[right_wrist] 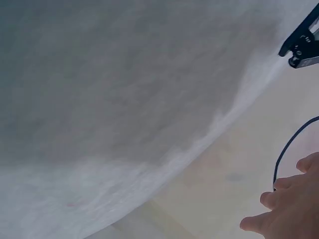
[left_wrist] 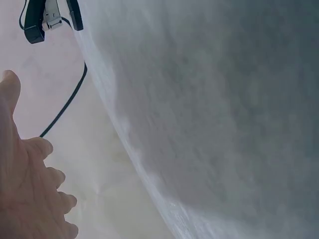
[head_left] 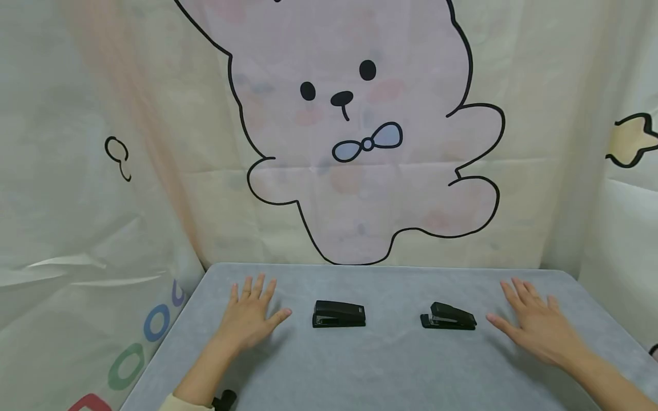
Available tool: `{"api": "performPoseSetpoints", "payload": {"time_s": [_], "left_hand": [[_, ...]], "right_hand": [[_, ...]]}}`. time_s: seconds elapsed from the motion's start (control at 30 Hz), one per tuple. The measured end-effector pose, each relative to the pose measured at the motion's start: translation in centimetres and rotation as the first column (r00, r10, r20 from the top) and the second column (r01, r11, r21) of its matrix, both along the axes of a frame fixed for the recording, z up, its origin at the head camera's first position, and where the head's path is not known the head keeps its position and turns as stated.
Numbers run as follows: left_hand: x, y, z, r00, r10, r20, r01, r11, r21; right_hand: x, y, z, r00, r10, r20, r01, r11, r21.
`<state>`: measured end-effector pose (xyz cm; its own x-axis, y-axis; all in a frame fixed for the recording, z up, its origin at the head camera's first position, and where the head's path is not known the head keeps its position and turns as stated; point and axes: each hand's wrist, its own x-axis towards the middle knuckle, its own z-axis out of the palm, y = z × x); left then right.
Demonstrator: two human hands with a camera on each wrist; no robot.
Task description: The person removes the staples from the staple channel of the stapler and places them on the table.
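Note:
Two black staplers are on the grey-blue table. The larger stapler (head_left: pixel 339 314) sits left of the middle, and a smaller stapler (head_left: pixel 449 317), its top arm tilted up from its base, is to the right. My left hand (head_left: pixel 252 314) is spread with straight fingers, to the left of the larger stapler and apart from it. Beyond the smaller stapler, on its right, my right hand (head_left: pixel 537 322) has its fingers extended, its thumb pointing toward that stapler. Neither hand holds anything. Parts of the staplers (left_wrist: pixel 36 20) (right_wrist: pixel 301 45) show at the top of the wrist views.
The table (head_left: pixel 380 371) has a soft cloth-like cover with rounded far corners. Behind it hangs a pale curtain (head_left: pixel 411 188) with a large cartoon bear. More printed curtain (head_left: pixel 67 228) hangs along the left side. A black strap piece (head_left: pixel 224 399) shows at the left wrist.

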<state>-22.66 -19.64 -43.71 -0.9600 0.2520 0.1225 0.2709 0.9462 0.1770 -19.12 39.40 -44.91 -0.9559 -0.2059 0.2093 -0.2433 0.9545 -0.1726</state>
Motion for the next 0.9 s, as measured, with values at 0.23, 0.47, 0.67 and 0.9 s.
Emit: {"api": "performPoseSetpoints", "payload": {"time_s": [0.23,0.47,0.67,0.9], "left_hand": [[0.2,0.8,0.1,1.000,-0.007,-0.008,0.007,1.000,0.008],[0.6,1.8,0.2,1.000,-0.028,-0.010,0.028,0.999,0.015],[0.9,2.9,0.6,0.999,-0.045,-0.028,0.046,0.998,0.032],[1.3,3.9,0.5,0.997,-0.071,-0.021,0.073,0.991,0.108]], "right_hand": [[-0.1,-1.5,0.6,0.999,0.023,-0.046,-0.024,0.999,-0.023],[-0.1,-3.7,1.4,0.999,0.042,-0.023,-0.044,0.998,-0.056],[-0.1,-5.6,2.5,0.997,0.069,-0.038,-0.072,0.994,-0.079],[-0.6,-8.1,3.5,0.995,0.100,-0.027,-0.102,0.992,-0.073]]}}
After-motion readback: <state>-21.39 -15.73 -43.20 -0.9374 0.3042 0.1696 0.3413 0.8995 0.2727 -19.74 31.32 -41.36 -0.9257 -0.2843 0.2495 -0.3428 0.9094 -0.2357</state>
